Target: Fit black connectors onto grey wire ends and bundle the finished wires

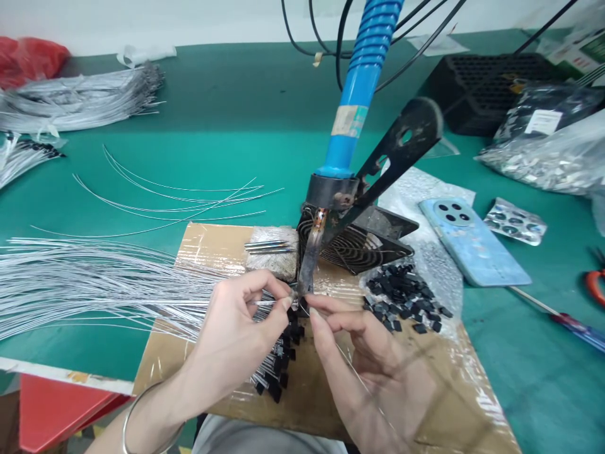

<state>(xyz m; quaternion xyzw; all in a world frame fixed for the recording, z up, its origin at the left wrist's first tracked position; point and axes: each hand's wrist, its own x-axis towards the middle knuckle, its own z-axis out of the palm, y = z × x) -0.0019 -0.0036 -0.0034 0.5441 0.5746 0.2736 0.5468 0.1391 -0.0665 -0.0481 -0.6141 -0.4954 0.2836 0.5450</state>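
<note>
My left hand (241, 328) pinches the end of a thin grey wire between thumb and forefinger, just under the tip of a soldering iron (309, 255). The iron has a blue handle and points downward, clamped in a black metal bracket (401, 145). In my right hand (373, 366), thumb and forefinger pinch a thin solder wire (362, 381) that trails down over the palm. Both sets of fingertips nearly meet at the iron's tip, beside a small black piece, and the exact contact there is hidden. Below lie several wires with black connectors (274, 372).
Grey wires (94, 284) spread leftward over the cardboard (208, 243). Loose black connectors (401, 293) lie on bubble wrap at right. Beyond are a black fan (359, 246), a blue phone (472, 243), a screwdriver (576, 328), a black box (486, 88) and a bundled wire coil (80, 101).
</note>
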